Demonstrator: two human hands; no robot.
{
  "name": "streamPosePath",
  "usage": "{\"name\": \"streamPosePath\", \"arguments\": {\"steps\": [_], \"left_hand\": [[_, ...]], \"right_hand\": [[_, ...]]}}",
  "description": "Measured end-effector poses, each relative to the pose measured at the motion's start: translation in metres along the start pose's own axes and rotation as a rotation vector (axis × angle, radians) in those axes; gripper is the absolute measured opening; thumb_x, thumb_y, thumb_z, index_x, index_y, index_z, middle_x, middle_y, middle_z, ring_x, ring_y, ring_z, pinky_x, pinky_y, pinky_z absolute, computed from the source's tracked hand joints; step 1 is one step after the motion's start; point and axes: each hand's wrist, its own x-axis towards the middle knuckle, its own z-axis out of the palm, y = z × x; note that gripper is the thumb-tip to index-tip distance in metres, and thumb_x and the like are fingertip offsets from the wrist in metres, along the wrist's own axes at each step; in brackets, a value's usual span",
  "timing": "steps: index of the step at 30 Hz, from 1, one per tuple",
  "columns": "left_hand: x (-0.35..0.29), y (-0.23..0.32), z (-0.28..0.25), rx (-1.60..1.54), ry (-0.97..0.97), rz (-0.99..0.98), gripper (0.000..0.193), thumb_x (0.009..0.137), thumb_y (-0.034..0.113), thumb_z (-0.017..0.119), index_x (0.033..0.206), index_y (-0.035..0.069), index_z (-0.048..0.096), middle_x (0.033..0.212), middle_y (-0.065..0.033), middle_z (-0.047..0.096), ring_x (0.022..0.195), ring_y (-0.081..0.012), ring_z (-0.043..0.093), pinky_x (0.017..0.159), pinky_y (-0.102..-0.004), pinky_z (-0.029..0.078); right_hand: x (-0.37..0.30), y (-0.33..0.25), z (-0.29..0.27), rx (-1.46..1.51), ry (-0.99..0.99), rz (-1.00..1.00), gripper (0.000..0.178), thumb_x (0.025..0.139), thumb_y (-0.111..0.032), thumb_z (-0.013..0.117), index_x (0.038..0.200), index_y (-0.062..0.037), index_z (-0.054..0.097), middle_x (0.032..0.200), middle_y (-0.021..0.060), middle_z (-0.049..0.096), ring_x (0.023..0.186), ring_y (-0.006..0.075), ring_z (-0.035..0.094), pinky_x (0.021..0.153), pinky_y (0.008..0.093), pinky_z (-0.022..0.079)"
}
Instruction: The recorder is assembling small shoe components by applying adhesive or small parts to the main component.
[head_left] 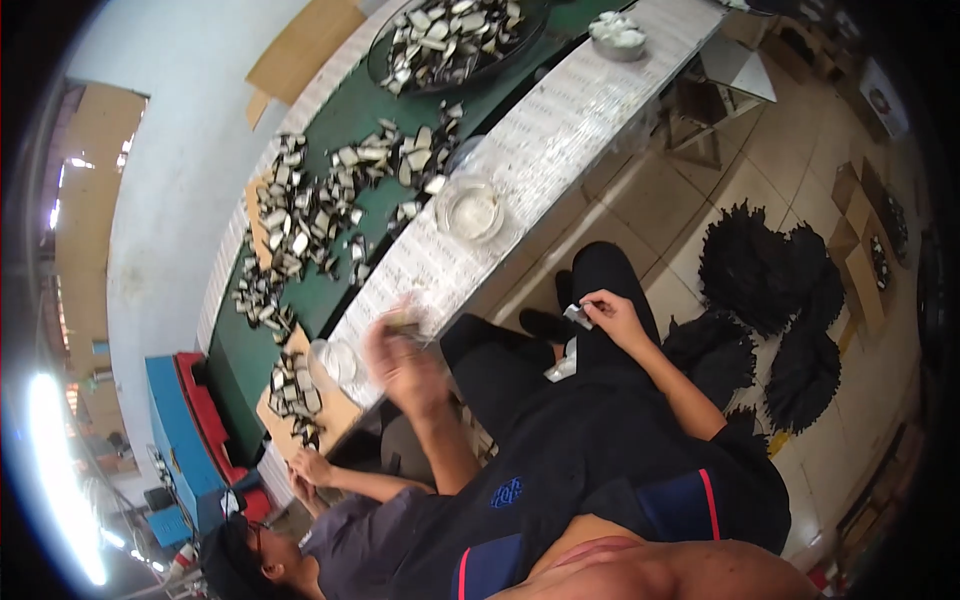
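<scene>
My right hand (612, 315) is over my right thigh, its thumb and fingers pinching a small whitish piece (577, 316) with a flat, angular shape. Motion smears my left hand (405, 358), raised beside the near edge of the long table; whether it grips anything does not show. Just to its left on the white table strip stands a clear glass bowl (338, 362). A larger round clear dish (470, 212) lies farther along that strip. Between my thighs is another white piece (565, 362), partly hidden.
Many small black-and-white pieces (300, 215) are heaped on the green belt (335, 105); more fill a black basin (378, 60). A co-worker (350, 540) sits at lower left, hands by a cardboard sheet (340, 408). Black frilled bundles (755, 270) and open cartons (860, 250) occupy the floor at right.
</scene>
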Motion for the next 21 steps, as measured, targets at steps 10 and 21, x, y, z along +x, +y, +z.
{"name": "streamPosePath", "arguments": {"steps": [10,21], "left_hand": [[0.156,0.166,0.103,0.252,0.95,1.543,0.029,0.095,0.013,0.058,0.112,-0.009,0.06,0.103,-0.0188,0.066,0.097,-0.024,0.066,0.082,-0.0369,0.058],[0.249,-0.028,0.105,1.103,-0.291,0.535,0.035,0.094,0.027,0.064,0.117,0.001,0.066,0.129,-0.0207,0.062,0.12,-0.0329,0.059,0.1,-0.0402,0.046]], "right_hand": [[0.001,0.011,-0.014,0.066,0.04,0.013,0.016,0.095,-0.012,0.063,0.106,-0.0004,0.066,0.086,0.0022,0.067,0.07,0.007,0.06,0.063,0.0226,0.048],[0.001,0.014,-0.014,0.094,0.12,0.012,0.016,0.095,-0.012,0.063,0.104,0.0004,0.067,0.083,0.0016,0.066,0.069,0.0075,0.06,0.063,0.0229,0.048]]}}
